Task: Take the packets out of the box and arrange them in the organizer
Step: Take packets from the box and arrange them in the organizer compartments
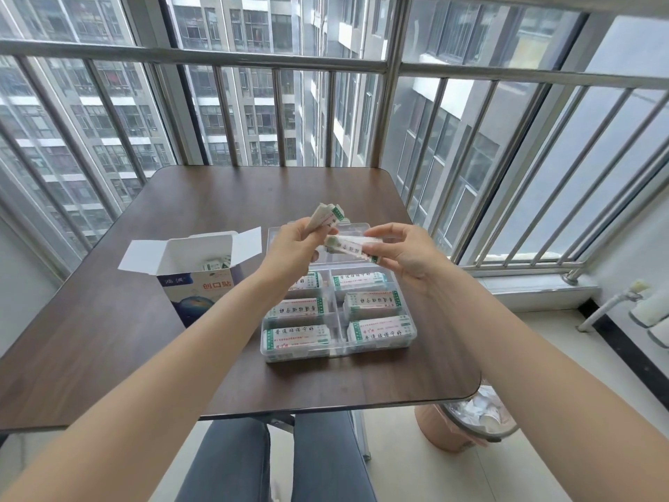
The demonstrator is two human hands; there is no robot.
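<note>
Both hands (289, 244) (405, 253) pinching thin, crinkled, seemingly paper packets (353, 248) above clear-plastic organizer (338, 351).

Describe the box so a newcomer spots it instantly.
On the brown table, look left of the clear organizer. The box stands upright there with white flaps open. It is the only cardboard item, blue-fronted with red lettering.

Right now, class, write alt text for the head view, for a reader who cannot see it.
Two hands hold paper packets above a clear organizer on a brown table: the left hand grips a bunch, the right hand pinches one packet. An open box stands to the left.
</note>
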